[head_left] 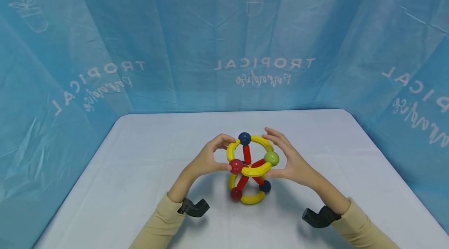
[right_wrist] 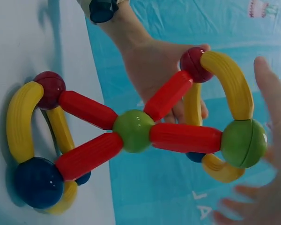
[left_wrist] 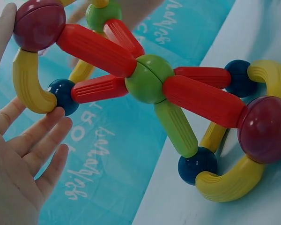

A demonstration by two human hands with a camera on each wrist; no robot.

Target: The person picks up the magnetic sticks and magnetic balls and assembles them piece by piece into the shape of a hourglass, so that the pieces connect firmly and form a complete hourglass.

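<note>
A magnetic ball-and-stick model (head_left: 247,159) stands upright on the table, two rings of yellow curved sticks joined through a central green ball (left_wrist: 150,78) by straight sticks, mostly red. My left hand (head_left: 209,158) holds the upper ring from the left. Its thumb is against the upper red ball (left_wrist: 39,26), and its fingertips are at the upper blue ball (left_wrist: 64,96) and a yellow curved stick (left_wrist: 30,82). On the other side, my right hand (head_left: 292,160) is spread around the upper green ball (right_wrist: 243,143), its thumb and blurred fingers apart from it.
A white-covered table (head_left: 158,136) lies under the model, with rounded far corners. Blue printed curtains (head_left: 189,38) hang behind it and at both sides. Each wrist wears a black camera mount, the left mount (head_left: 194,207) and the right mount (head_left: 320,218).
</note>
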